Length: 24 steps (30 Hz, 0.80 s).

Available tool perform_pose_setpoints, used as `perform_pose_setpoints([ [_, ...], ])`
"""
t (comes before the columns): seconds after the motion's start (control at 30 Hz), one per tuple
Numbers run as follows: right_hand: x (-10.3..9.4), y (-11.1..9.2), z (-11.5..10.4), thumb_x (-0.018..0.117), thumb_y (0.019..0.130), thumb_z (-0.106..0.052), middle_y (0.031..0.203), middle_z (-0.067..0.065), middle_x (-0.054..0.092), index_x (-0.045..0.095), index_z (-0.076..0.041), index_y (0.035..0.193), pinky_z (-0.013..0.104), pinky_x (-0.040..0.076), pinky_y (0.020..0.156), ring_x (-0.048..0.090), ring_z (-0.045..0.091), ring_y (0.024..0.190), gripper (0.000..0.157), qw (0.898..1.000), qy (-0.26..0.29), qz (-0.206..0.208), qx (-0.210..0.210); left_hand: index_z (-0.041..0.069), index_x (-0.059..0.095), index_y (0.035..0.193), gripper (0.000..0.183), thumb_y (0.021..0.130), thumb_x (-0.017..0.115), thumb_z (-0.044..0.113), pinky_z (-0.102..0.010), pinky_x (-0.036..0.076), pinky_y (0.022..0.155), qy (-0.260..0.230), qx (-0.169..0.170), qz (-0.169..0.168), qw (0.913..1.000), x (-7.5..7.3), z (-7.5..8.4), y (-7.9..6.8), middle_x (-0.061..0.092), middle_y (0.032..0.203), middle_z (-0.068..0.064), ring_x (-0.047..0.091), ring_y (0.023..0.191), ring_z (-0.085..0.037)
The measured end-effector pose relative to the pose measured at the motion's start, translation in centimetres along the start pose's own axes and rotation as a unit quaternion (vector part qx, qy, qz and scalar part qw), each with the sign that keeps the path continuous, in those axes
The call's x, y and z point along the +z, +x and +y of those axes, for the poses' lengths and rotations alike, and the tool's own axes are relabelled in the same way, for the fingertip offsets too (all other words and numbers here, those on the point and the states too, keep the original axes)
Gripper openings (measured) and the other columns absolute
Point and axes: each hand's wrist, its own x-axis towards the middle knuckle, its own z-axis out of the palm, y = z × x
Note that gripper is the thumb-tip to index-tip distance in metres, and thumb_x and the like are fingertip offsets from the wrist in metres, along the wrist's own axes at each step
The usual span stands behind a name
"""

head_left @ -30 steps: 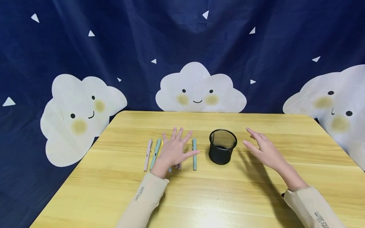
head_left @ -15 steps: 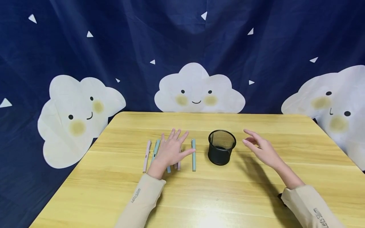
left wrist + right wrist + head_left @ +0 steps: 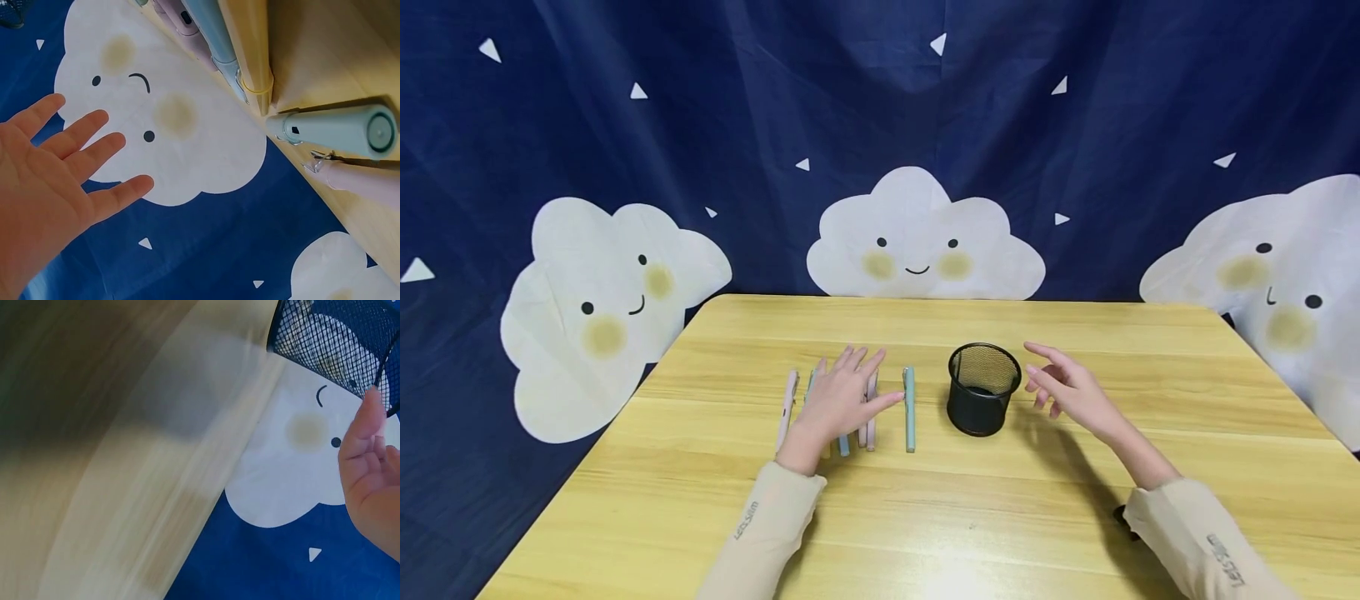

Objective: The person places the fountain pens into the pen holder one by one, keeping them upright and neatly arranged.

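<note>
Over a row of pens my left hand (image 3: 838, 400) hovers with its fingers spread, and in the left wrist view no pen touches its palm. Partly under it lie a yellow pen (image 3: 253, 56), a blue pen (image 3: 844, 444), a green pen (image 3: 337, 130) and lilac pens (image 3: 870, 433). One more lilac pen (image 3: 787, 404) lies at the row's left end, and a teal pen (image 3: 910, 412) lies apart on the right. The black mesh pen holder (image 3: 981, 412) stands upright with no pens in it. My right hand (image 3: 1075, 400), fingers loosely bent, is just right of it, holding nothing.
The pens and holder are on a light wooden table (image 3: 970, 525). Behind its far edge hangs a dark blue curtain (image 3: 760, 100) with smiling white clouds. A small black object (image 3: 1125, 522) shows by the right sleeve cuff.
My right hand has moved left, closer to the pen holder, with its fingers bent a little more. My left hand has shifted slightly left and nearer. Pens and holder stay in place.
</note>
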Motion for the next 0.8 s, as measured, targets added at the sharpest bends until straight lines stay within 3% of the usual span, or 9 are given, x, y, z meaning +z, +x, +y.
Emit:
perform_pose_setpoints([
  [0.37, 0.9, 0.6, 0.3, 0.049, 0.093, -0.02, 0.07, 0.021, 0.054, 0.03, 0.001, 0.135, 0.029, 0.042, 0.038, 0.052, 0.017, 0.047, 0.051, 0.994, 0.092, -0.028, 0.043, 0.012, 0.04, 0.135, 0.071, 0.084, 0.041, 0.061, -0.059, 0.022, 0.097, -0.02, -0.008, -0.004, 0.9998, -0.4, -0.7, -0.6, 0.038, 0.136, -0.014, 0.027, 0.127, -0.033],
  [0.6, 1.1, 1.0, 0.1, 0.051, 0.092, -0.017, 0.061, 0.006, 0.054, 0.024, 0.003, 0.138, 0.025, 0.042, 0.04, 0.05, 0.012, 0.045, 0.057, 0.988, 0.129, -0.061, 0.061, 0.011, 0.043, 0.133, 0.068, 0.084, 0.043, 0.059, -0.057, 0.027, 0.095, -0.03, -0.011, 0.007, 0.9995, -0.4, -1.4, -1.1, 0.041, 0.133, -0.014, 0.031, 0.125, -0.032],
  [0.8, 1.3, 1.2, 0.0, 0.053, 0.09, -0.009, 0.061, 0.004, 0.055, 0.02, 0.007, 0.138, 0.021, 0.043, 0.041, 0.051, 0.01, 0.046, 0.06, 0.982, 0.161, -0.07, 0.063, 0.01, 0.046, 0.13, 0.064, 0.085, 0.048, 0.055, -0.056, 0.03, 0.093, -0.044, -0.015, 0.014, 0.9988, -0.2, -2.1, -1.4, 0.045, 0.13, -0.014, 0.037, 0.121, -0.031],
])
